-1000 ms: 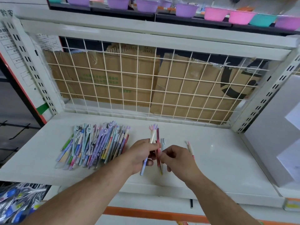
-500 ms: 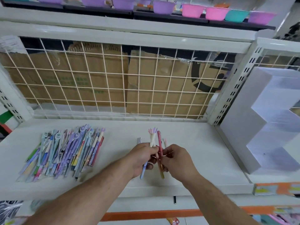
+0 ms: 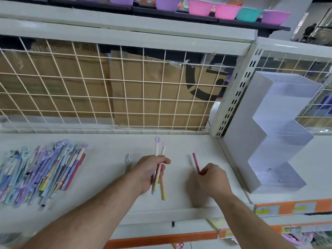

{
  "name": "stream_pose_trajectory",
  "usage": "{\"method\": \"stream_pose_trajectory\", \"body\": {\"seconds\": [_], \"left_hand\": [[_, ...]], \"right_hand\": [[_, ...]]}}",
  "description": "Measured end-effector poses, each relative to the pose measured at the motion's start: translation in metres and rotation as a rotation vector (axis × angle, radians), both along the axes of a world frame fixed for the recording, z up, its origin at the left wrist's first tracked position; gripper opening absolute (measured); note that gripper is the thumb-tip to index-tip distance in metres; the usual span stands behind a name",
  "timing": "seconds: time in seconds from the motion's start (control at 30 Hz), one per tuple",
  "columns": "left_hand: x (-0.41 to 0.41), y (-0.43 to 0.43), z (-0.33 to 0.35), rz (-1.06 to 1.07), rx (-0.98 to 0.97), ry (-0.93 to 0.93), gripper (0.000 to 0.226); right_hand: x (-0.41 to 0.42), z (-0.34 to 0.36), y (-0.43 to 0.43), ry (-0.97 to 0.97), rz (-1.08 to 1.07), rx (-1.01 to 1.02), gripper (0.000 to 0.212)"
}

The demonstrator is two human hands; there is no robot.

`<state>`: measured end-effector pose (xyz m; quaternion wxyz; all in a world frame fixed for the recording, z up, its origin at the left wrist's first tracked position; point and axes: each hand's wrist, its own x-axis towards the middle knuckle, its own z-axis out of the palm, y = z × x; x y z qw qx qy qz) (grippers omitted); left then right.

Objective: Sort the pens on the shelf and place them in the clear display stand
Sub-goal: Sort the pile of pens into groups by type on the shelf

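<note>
The white shelf (image 3: pixel 107 150) carries a pile of pens (image 3: pixel 41 173) at its left end and one greyish pen (image 3: pixel 128 159) lying alone near the middle. The stand (image 3: pixel 280 141) sits on the adjoining section to the right.

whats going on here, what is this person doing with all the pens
A person is sorting pens at a white shelf. Their left hand grips two pens with small claw-shaped tops, and their right hand pinches a red pen by its lower end, held apart from the other two. A pile of pens lies at the left of the shelf. The clear display stand sits to the right, with no pens visible in it.
</note>
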<state>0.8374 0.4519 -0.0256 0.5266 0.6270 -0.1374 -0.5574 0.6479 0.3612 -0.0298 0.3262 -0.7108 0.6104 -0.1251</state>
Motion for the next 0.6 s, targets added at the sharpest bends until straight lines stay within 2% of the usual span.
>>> {"method": "stream_pose_trajectory", "body": {"seconds": [0.3, 0.4, 0.5, 0.6], "left_hand": [[-0.002, -0.002, 0.004, 0.033, 0.017, 0.020, 0.021], [-0.001, 0.002, 0.003, 0.021, -0.015, 0.043, 0.018], [-0.003, 0.006, 0.002, 0.062, -0.063, 0.114, 0.019], [-0.005, 0.011, 0.003, 0.054, -0.067, 0.123, 0.018]], "right_hand": [[0.001, -0.009, -0.012, 0.148, 0.064, -0.115, 0.002], [0.014, -0.001, 0.005, -0.069, 0.130, -0.116, 0.005], [0.034, 0.015, 0.031, -0.341, 0.244, 0.073, 0.017], [0.047, 0.020, 0.052, -0.435, 0.316, 0.205, 0.030]]}}
